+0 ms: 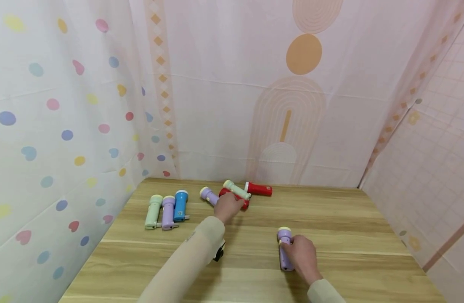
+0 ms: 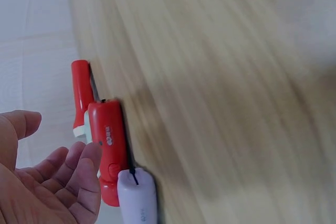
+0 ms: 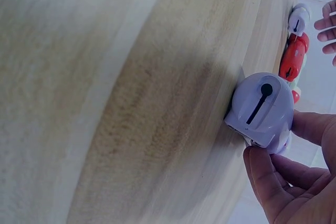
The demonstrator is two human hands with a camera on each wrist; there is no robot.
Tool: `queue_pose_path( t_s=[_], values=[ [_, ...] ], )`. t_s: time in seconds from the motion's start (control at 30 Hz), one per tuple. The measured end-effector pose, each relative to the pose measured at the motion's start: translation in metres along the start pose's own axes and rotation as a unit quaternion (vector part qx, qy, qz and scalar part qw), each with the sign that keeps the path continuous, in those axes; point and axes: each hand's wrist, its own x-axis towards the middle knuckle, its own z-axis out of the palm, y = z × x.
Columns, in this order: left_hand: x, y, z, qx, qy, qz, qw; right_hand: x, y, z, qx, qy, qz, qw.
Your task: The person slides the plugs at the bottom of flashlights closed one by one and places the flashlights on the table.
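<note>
On the right half of the table, my right hand (image 1: 303, 254) holds a purple flashlight (image 1: 286, 261), thumb on one side and fingers on the other. The right wrist view shows its end face with a dark slot. Farther back, my left hand (image 1: 228, 207) hovers at a red flashlight (image 2: 107, 135), its fingers loosely bent and nothing between thumb and fingers in the left wrist view. Beside that red one lie another purple flashlight (image 1: 208, 195) and a pale green flashlight (image 1: 235, 189). A second red flashlight (image 1: 260, 189) lies behind them, to the right.
Three flashlights stand in a row at the left of the wooden table (image 1: 341, 227): a pale green one (image 1: 153, 212), a purple one (image 1: 168, 212) and a blue one (image 1: 181, 205). Patterned curtains (image 1: 216, 105) enclose the table's back and sides.
</note>
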Motion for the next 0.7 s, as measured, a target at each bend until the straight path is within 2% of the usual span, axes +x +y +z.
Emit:
queue_pose_path(
  t_s=[0.27, 0.7],
  values=[
    [0.016, 0.004, -0.006, 0.015, 0.02, -0.004, 0.9997, -0.001, -0.002, 0.0, 0.001, 0.003, 0.005, 1.0],
    [0.03, 0.005, -0.009, 0.044, -0.006, -0.011, 0.999, 0.004, -0.006, 0.001, -0.009, -0.02, 0.034, 0.9992]
  ],
)
